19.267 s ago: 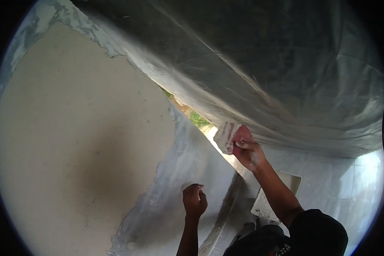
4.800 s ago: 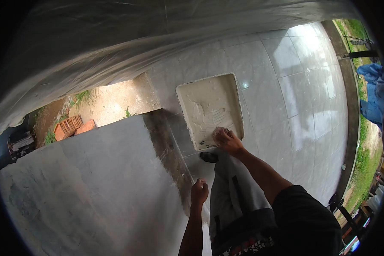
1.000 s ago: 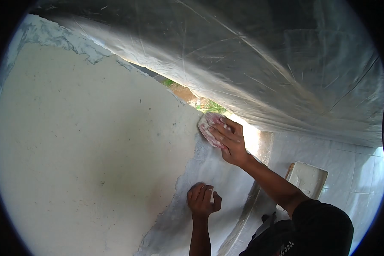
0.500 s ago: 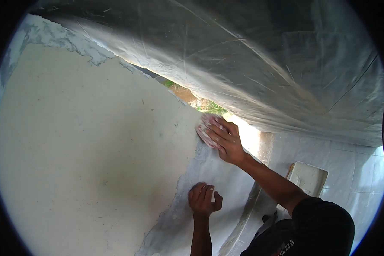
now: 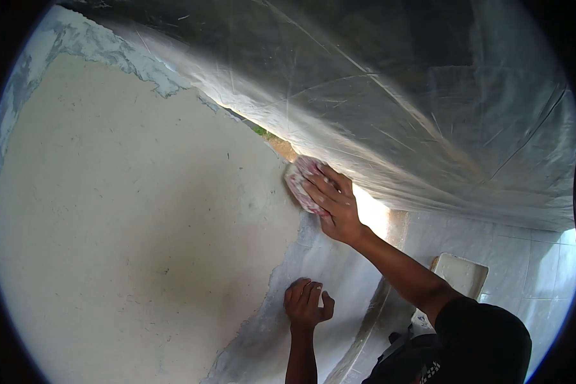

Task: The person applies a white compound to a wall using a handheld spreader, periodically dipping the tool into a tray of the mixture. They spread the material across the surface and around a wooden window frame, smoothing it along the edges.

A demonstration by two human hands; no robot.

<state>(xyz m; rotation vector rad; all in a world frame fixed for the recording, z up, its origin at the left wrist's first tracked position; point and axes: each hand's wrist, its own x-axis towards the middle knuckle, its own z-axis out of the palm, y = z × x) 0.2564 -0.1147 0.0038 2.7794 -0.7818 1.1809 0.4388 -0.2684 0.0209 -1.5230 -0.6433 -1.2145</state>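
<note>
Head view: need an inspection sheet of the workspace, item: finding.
Surface: wall mostly off-white, ragged border against grey area at lower right; grey patches also at upper left.
Job's things: pink, white-smeared tool at the wall's edge; tray on the floor, partly hidden by the right arm.
Clutter: nothing seen.
Grips: right hand holds the tool; left hand loosely curled near the grey area, contact unclear.
Cables: nothing seen.
Surroundings: grey sheeting, tiled floor, bright gap beside the wall.

White-blotched pink pad (image 5: pixel 303 191), cream plaster (image 5: pixel 166 173), black sleeve (image 5: pixel 486 336)
</note>
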